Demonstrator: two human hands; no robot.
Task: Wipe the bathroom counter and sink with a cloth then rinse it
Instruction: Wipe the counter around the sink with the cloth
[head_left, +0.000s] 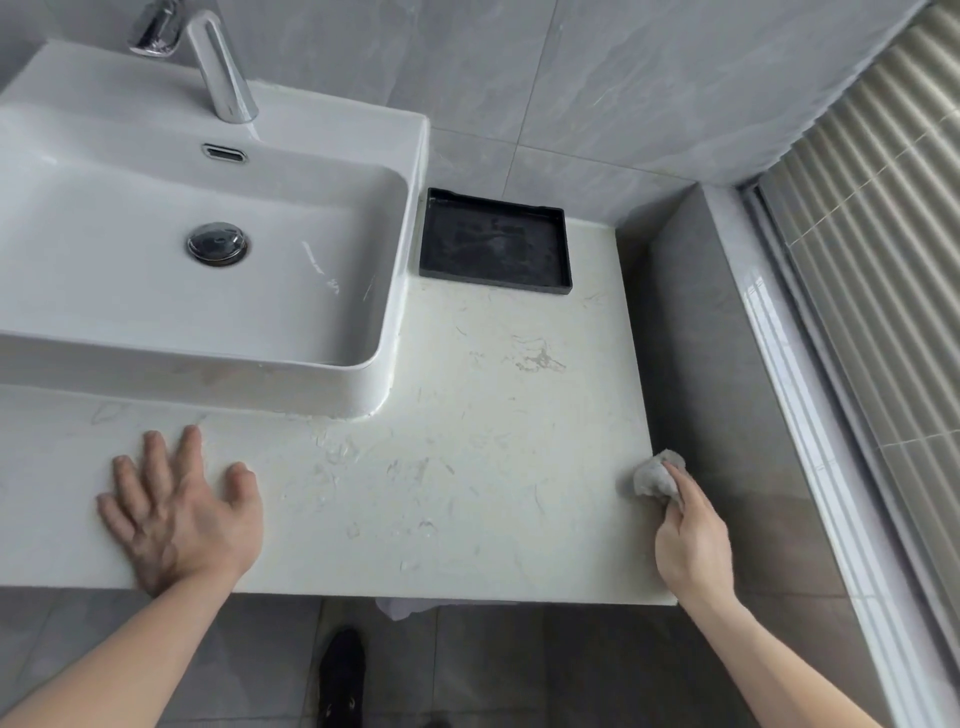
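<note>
Cloth (655, 477) sits bunched in the right hand (693, 540) grip at the desk's (467, 441) right edge; left hand (176, 512) lies flat, holding nothing. Best to sweep leftward in overlapping passes toward the sink (208, 291).

This is a home bathroom. A white rectangular vessel sink (208, 291) with a chrome faucet (218, 67) and pop-up drain (217, 244) sits on a pale marble-look counter (467, 415). Grey tiles (571, 78) cover the wall and floor, and a ribbed glass partition (883, 208) stands to the right.
</note>
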